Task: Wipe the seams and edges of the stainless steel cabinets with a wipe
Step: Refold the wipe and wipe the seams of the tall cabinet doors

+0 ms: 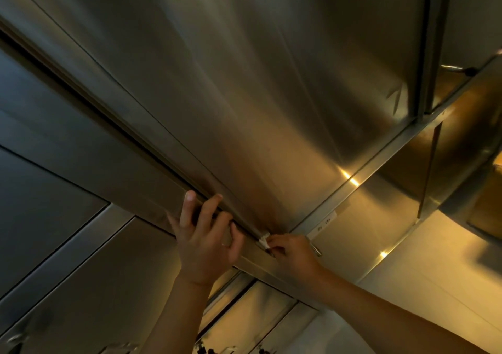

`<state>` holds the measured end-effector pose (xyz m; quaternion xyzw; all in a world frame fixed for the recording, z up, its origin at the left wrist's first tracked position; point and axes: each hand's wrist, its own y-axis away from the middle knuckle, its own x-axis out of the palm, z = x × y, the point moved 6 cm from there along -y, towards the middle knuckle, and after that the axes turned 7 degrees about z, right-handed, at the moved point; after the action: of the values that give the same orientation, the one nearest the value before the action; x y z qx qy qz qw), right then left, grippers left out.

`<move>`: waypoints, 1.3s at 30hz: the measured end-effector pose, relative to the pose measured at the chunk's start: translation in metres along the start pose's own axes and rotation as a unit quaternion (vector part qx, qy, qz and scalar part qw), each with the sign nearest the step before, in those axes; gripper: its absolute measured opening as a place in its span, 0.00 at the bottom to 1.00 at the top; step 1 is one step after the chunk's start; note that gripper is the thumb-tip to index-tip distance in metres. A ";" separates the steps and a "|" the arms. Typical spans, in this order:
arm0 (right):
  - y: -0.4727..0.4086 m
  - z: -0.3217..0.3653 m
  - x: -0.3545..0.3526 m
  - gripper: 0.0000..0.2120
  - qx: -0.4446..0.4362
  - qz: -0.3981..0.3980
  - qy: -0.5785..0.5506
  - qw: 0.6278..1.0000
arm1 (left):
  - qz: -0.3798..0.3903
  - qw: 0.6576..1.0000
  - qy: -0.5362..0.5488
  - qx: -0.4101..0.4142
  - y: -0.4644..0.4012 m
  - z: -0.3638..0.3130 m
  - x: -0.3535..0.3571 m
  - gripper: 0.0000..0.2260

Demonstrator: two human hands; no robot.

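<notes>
The right hand pinches a small white wipe against the cabinet door seam — at its near corner. Just left, the left hand grips the door's edge, fingers curled round it.

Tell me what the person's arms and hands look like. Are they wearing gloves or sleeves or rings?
No gloves: both hands are bare. The left hand has a thin band that looks like a ring on one finger. The right hand shows no ring or watch that can be seen. Both forearms are bare too, with no sleeves, bracelets or markings as far as the picture reaches.
</notes>
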<state>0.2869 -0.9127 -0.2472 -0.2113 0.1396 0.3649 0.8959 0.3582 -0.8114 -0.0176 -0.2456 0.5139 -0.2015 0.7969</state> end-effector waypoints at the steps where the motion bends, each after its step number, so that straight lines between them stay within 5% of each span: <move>1: 0.002 -0.003 0.001 0.09 0.005 0.011 0.004 1.000 | 0.001 1.000 0.004 0.001 0.000 -0.001 -0.001 0.08; 7: 0.011 -0.004 -0.005 0.05 0.028 0.060 -0.019 0.998 | 0.000 1.000 0.020 -0.003 0.000 -0.002 -0.001 0.05; 11: 0.011 0.027 -0.028 0.04 0.002 0.006 -0.057 0.998 | 0.007 1.000 0.025 0.002 0.000 -0.003 -0.007 0.03; 22: -0.056 0.229 -0.124 0.08 -0.203 -0.139 -0.083 0.966 | -0.027 0.993 0.109 0.031 -0.032 0.026 -0.097 0.11; 31: -0.113 0.348 -0.152 0.06 -0.214 -0.179 -0.088 0.956 | -0.118 0.990 0.048 0.057 -0.098 0.099 -0.197 0.08; 39: -0.146 0.465 -0.204 0.06 -0.318 -0.242 -0.054 0.915 | -0.180 0.977 0.024 0.111 -0.147 0.134 -0.236 0.09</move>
<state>0.2936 -0.9044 0.2808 -0.4923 -0.0880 0.1734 0.8484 0.3787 -0.7688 0.2871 -0.2390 0.4547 -0.4031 0.7574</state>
